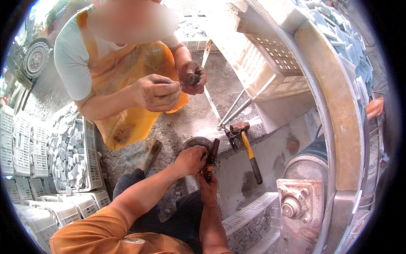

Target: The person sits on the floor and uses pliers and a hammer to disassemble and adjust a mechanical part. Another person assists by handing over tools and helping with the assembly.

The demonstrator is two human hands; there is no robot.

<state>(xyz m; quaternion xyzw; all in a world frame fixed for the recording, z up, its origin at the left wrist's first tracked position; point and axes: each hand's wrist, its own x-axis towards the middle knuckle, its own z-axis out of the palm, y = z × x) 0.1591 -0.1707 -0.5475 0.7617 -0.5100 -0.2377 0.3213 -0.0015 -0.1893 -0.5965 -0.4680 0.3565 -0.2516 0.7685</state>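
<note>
My left hand (191, 161) is closed, its fingers curled against a round, dark grey disc-like part (198, 142) and a dark elongated tool with yellow marks (214, 153). What exactly those fingers grip is hidden. From below, my right hand (208, 188) wraps round the lower end of the dark tool. Just to the right lies a hammer (250, 157) with a yellow and black handle and a reddish head. Beside its head is a dark plier-like tool (231, 139). Opposite me, a person in an orange apron (127, 84) holds a small dark round piece (193, 79) with both hands close together.
Crates of grey tile pieces (69, 148) are stacked at left; another crate (253, 226) sits low at right. Machinery with a bolted bearing block (296, 207) and a curved metal rim (327, 101) borders the right. A white crate (275, 70) stands behind, near metal rods (232, 109).
</note>
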